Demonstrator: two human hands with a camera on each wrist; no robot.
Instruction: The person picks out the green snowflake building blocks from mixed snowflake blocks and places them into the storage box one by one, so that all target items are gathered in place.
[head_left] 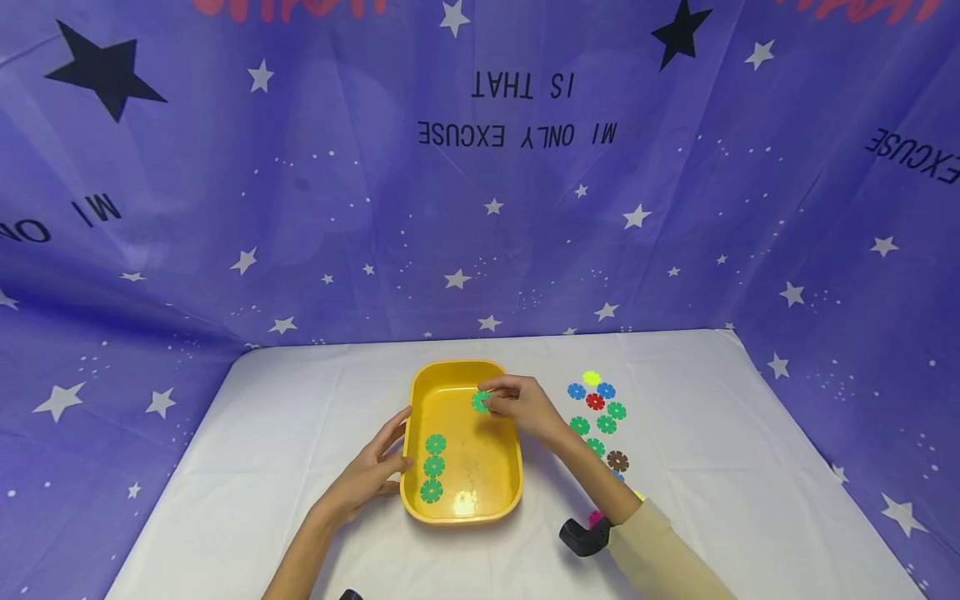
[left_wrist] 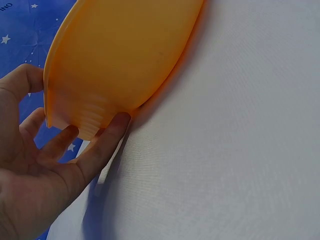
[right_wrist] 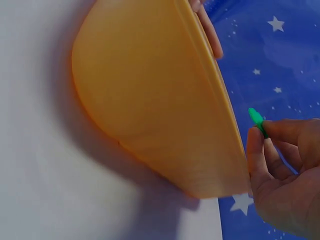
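Note:
A yellow plastic tray (head_left: 465, 520) lies on the white table. Three green snowflake-shaped notched discs (head_left: 433, 467) form a column along its left side. My left hand (head_left: 367, 479) holds the tray's left wall, with a finger against the rim and others along the outer side in the left wrist view. Over the tray's upper right part, my right hand (head_left: 521, 406) pinches another green notched disc (head_left: 481, 402) between thumb and fingertips. The right wrist view shows this disc (right_wrist: 256, 117) edge-on, beyond the tray's rim.
To the tray's right lie several loose notched discs: green (head_left: 607, 424), blue (head_left: 576, 391), red (head_left: 596, 402), yellow (head_left: 592, 378) and brown (head_left: 618, 461). The right forearm partly covers others, including a pink disc (head_left: 596, 518). A purple star-printed cloth (head_left: 420, 233) stands behind the table.

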